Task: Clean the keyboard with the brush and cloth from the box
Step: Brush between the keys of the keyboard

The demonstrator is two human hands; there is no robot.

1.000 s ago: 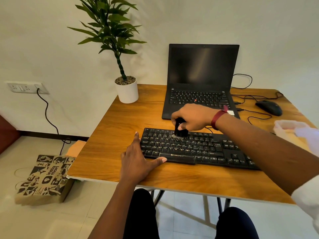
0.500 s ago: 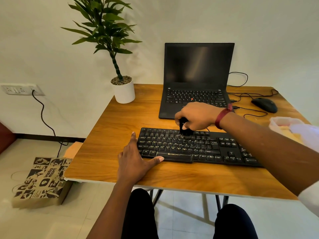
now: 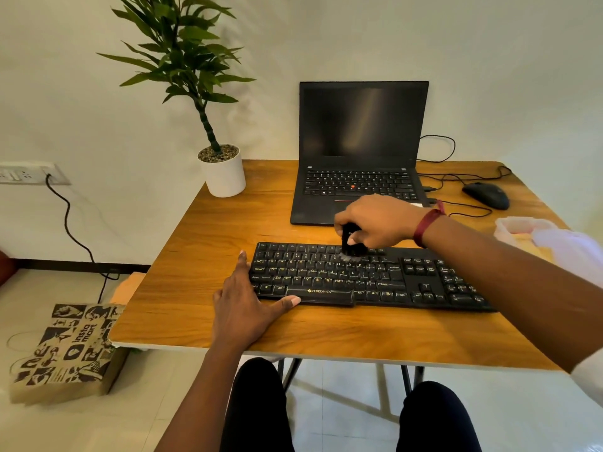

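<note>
Head view: the right hand (image 3: 378, 220) curled its fingers round a black brush (image 3: 350, 241), bristles touching the upper key rows of the keyboard (image 3: 359, 278), which lay near the desk's (image 3: 202, 256) front edge. The left hand (image 3: 244, 308) lay flat, fingers straight, holding nothing, against the keyboard's left end.

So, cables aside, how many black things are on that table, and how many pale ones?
Black: 4 (keyboard, laptop, mouse, brush in the right hand)
Pale: 2 (plant pot, box)
Total: 6, leaving out an unclear white shape by the box
</note>
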